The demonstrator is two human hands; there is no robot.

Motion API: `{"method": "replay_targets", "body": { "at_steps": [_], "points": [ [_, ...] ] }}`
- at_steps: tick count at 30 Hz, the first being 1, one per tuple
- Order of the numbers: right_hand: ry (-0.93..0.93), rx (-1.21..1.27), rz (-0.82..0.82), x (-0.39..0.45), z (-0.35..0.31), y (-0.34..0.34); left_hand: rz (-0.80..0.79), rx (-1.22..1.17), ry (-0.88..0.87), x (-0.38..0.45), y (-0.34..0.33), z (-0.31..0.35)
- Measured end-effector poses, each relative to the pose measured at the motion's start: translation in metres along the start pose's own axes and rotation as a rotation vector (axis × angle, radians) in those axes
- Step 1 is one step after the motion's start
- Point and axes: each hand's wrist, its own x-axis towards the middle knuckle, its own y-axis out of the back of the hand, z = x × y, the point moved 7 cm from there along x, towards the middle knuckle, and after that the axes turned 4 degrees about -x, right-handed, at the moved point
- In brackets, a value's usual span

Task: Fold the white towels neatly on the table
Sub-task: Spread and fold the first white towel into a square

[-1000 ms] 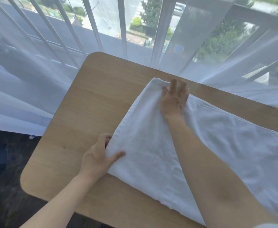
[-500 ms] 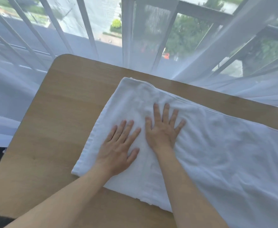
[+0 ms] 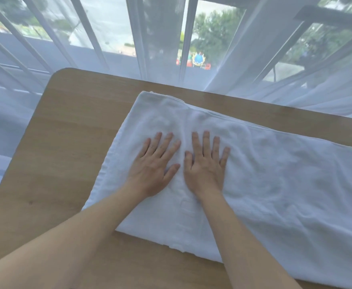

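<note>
A white towel (image 3: 275, 195) lies folded flat across the wooden table (image 3: 62, 142), its long side running to the right edge of the view. My left hand (image 3: 154, 165) and my right hand (image 3: 206, 165) press side by side on the towel's left half, palms down, fingers straight and spread. The thumbs almost meet between them. Soft wrinkles show on the towel's right part.
A sheer white curtain (image 3: 254, 59) hangs just behind the table's far edge, with window bars and an outdoor view beyond. Bare tabletop shows left of the towel and along the near edge. The table's rounded far-left corner (image 3: 60, 74) is in view.
A second ago my left hand pinched the towel's left edge and my right hand pressed its far corner. Both hands then came together flat on the towel's left half.
</note>
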Motion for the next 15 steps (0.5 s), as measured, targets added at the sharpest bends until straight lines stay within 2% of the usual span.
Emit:
{"method": "replay_targets", "body": {
  "at_steps": [3, 8, 11, 15],
  "points": [
    [-0.011, 0.052, 0.006, -0.010, 0.005, 0.004, -0.004, -0.019, -0.008, 0.039, 0.007, -0.002],
    [-0.053, -0.040, -0.012, -0.058, 0.018, -0.001, -0.054, -0.023, 0.232, 0.088, 0.029, -0.060],
    [-0.118, -0.025, 0.006, -0.058, 0.011, -0.002, -0.073, -0.036, 0.283, 0.104, 0.042, -0.082],
    [-0.139, -0.040, 0.027, -0.058, 0.000, -0.005, 0.015, -0.171, 0.343, 0.121, 0.064, -0.096]
  ]
}}
